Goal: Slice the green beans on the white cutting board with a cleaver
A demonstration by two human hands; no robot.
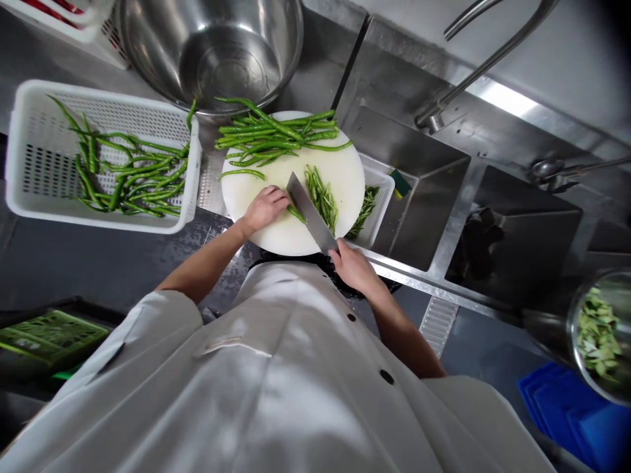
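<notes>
My right hand (pixel 355 265) is wrapped round the handle of a cleaver (pixel 311 217), whose broad blade slants up and left over a round white cutting board (pixel 280 240). My left hand (pixel 267 209), fingers curled, presses a green chili pepper (pixel 296 213) against the board beside the blade; the hand hides part of it. Right of the blade lies a heap of sliced green pepper (pixel 323 197). Whole long green peppers (pixel 276 135) are piled along the board's far side. A single pepper (pixel 242 173) rests apart, just above my left hand.
Left stands a white perforated basket (pixel 44 197) with more peppers. Behind the board is a large steel bowl (pixel 211 33). A smaller white basket (pixel 379 213) of cut pepper sits at the right, by a steel sink (pixel 419 223) with a faucet (pixel 473 75). A bowl (pixel 574 328) holds chopped greens.
</notes>
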